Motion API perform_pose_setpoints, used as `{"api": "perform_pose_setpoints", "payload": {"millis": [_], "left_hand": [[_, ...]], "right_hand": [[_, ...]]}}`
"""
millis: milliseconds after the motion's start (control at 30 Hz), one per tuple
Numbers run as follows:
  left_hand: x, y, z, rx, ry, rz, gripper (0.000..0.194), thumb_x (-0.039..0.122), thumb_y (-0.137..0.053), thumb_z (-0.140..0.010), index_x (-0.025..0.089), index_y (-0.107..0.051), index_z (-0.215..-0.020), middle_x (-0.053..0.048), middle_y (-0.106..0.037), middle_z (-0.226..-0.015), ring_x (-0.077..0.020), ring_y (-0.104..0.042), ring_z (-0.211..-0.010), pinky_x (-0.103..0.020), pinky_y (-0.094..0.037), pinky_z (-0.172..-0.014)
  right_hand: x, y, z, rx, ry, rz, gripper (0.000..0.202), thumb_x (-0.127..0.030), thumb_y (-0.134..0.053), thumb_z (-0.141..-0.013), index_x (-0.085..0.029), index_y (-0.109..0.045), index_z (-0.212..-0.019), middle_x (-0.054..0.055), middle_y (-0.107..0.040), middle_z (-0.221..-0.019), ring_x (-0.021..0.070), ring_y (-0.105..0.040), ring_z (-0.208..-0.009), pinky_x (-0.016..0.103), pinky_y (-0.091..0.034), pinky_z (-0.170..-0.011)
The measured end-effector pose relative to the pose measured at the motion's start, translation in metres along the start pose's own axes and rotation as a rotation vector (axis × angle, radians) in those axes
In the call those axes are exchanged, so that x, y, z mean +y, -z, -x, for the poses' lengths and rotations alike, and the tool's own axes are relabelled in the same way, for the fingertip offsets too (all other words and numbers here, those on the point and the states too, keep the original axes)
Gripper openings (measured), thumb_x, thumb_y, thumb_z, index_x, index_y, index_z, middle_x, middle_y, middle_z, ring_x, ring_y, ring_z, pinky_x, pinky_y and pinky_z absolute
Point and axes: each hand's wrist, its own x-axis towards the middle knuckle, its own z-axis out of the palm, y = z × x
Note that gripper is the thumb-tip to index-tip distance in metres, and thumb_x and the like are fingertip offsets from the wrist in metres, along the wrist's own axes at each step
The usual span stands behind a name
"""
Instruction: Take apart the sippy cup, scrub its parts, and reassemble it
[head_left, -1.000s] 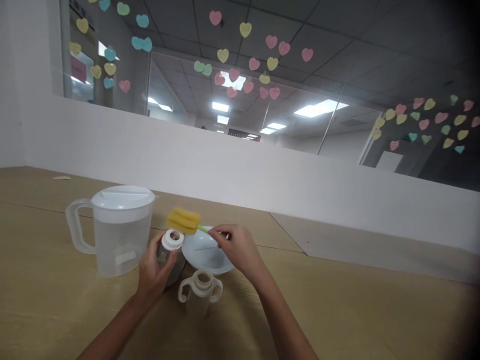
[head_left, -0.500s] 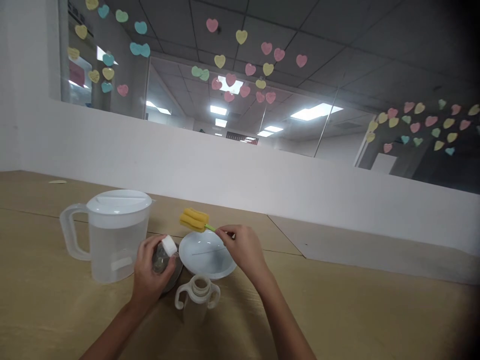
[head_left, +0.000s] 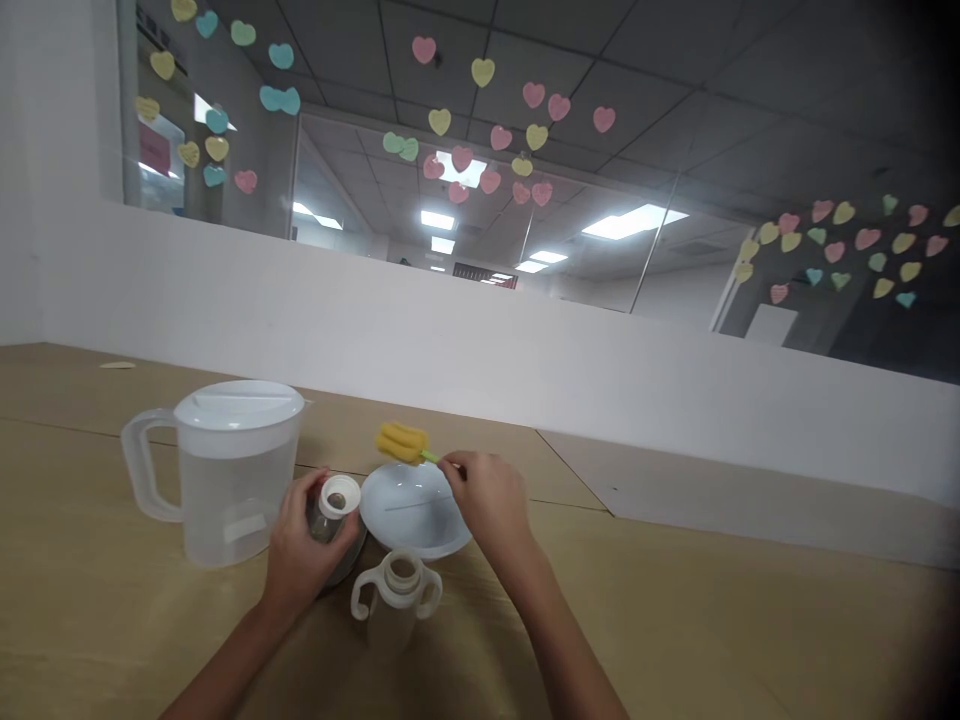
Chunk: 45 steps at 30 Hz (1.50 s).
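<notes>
Drifting right, the brush [head_left: 403,443] is hovering by the bowl [head_left: 416,515], while the bottle [head_left: 324,523] is showing its mouth again, uncovered, the right hand [head_left: 491,500] pinching the brush's stem, the left hand [head_left: 294,560] clasping the bottle near the jug [head_left: 236,490]

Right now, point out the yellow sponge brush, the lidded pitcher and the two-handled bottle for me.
Yellow sponge brush [head_left: 402,443]: head view, on its sponge head.
Lidded pitcher [head_left: 217,490]: head view, on its body.
Two-handled bottle [head_left: 391,622]: head view, on its body.

The left hand [head_left: 298,552] partly hides the white-rimmed bottle [head_left: 325,523].
</notes>
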Motion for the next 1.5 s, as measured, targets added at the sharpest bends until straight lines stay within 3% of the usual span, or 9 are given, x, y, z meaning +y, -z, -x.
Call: {"api": "perform_pose_setpoints", "payload": {"millis": [133,333,467,667,833,1000,1200,1367,1500], "left_hand": [[-0.010,0.001,-0.005,-0.025,0.143,-0.006,0.047,0.036,-0.061,-0.069,0.017,-0.044,-0.108,-0.008,-0.055,-0.100,-0.0237,-0.058,-0.093,-0.037,-0.050,-0.079],[-0.032,0.000,-0.007,-0.196,-0.031,-0.221,0.034,0.026,-0.050,-0.073,0.017,-0.053,-0.105,-0.009,-0.053,-0.101,-0.0256,-0.053,-0.097,-0.041,-0.046,-0.087],[-0.046,-0.004,-0.003,-0.349,0.008,-0.345,0.039,0.022,-0.051,-0.075,0.016,-0.055,-0.113,-0.010,-0.055,-0.103,-0.0252,-0.053,-0.098,-0.039,-0.044,-0.090],[-0.043,-0.001,-0.001,-0.613,0.141,-0.506,0.041,0.012,-0.051,-0.074,0.014,-0.054,-0.115,-0.011,-0.061,-0.112,-0.0251,-0.054,-0.106,-0.036,-0.040,-0.093],[-0.040,0.001,-0.002,-0.656,0.179,-0.515,0.058,0.008,-0.052,-0.070,0.015,-0.043,-0.127,-0.011,-0.063,-0.109,-0.0241,-0.059,-0.100,-0.033,-0.044,-0.085],[-0.017,0.006,-0.005,-0.358,-0.081,-0.171,0.031,0.026,-0.044,-0.085,0.018,-0.053,-0.114,-0.010,-0.061,-0.110,-0.0236,-0.056,-0.103,-0.037,-0.043,-0.091],[0.018,0.004,0.017,-0.608,-0.460,0.113,0.056,0.046,-0.061,-0.075,0.024,-0.049,-0.125,-0.008,-0.061,-0.115,-0.0239,-0.057,-0.105,-0.035,-0.047,-0.092],[0.020,-0.002,0.028,-0.632,-0.439,0.032,0.061,0.033,-0.070,-0.067,0.026,-0.051,-0.125,-0.006,-0.064,-0.113,-0.0221,-0.061,-0.101,-0.030,-0.052,-0.087],[0.018,-0.004,0.030,-0.627,-0.423,0.033,0.059,0.038,-0.073,-0.065,0.026,-0.054,-0.120,-0.005,-0.066,-0.108,-0.0211,-0.064,-0.098,-0.028,-0.054,-0.083]], "right_hand": [[0.002,0.005,0.001,0.051,0.000,-0.125,0.021,-0.032,-0.053,-0.088,-0.030,-0.074,-0.085,-0.001,-0.072,-0.080,0.0142,-0.061,-0.067,0.022,-0.030,-0.053],[0.002,0.008,0.001,0.060,-0.010,-0.134,0.020,-0.031,-0.055,-0.087,-0.030,-0.074,-0.084,-0.001,-0.072,-0.081,0.0134,-0.061,-0.066,0.022,-0.030,-0.054],[0.002,0.009,0.001,0.064,-0.009,-0.119,0.022,-0.031,-0.053,-0.087,-0.029,-0.074,-0.084,-0.001,-0.072,-0.079,0.0130,-0.060,-0.064,0.023,-0.030,-0.053],[0.001,0.009,0.003,0.068,0.011,-0.141,0.022,-0.030,-0.053,-0.087,-0.029,-0.074,-0.083,-0.001,-0.072,-0.079,0.0133,-0.060,-0.064,0.022,-0.030,-0.054],[0.004,0.011,0.001,0.070,-0.001,-0.149,0.022,-0.029,-0.053,-0.087,-0.028,-0.074,-0.083,0.000,-0.072,-0.080,0.0143,-0.061,-0.066,0.022,-0.030,-0.055],[0.007,0.016,0.001,0.079,-0.013,-0.176,0.021,-0.030,-0.053,-0.087,-0.027,-0.074,-0.085,0.002,-0.072,-0.082,0.0157,-0.062,-0.069,0.022,-0.032,-0.056],[0.014,0.022,0.003,0.107,-0.023,-0.207,0.020,-0.029,-0.054,-0.087,-0.027,-0.074,-0.086,0.001,-0.072,-0.081,0.0163,-0.062,-0.069,0.022,-0.032,-0.056],[0.016,0.026,0.005,0.114,-0.034,-0.217,0.020,-0.029,-0.054,-0.087,-0.027,-0.074,-0.085,0.001,-0.072,-0.081,0.0164,-0.062,-0.069,0.023,-0.032,-0.056],[0.017,0.027,0.004,0.124,-0.029,-0.240,0.021,-0.029,-0.054,-0.087,-0.027,-0.074,-0.086,0.001,-0.072,-0.079,0.0168,-0.062,-0.071,0.023,-0.032,-0.056]]}}
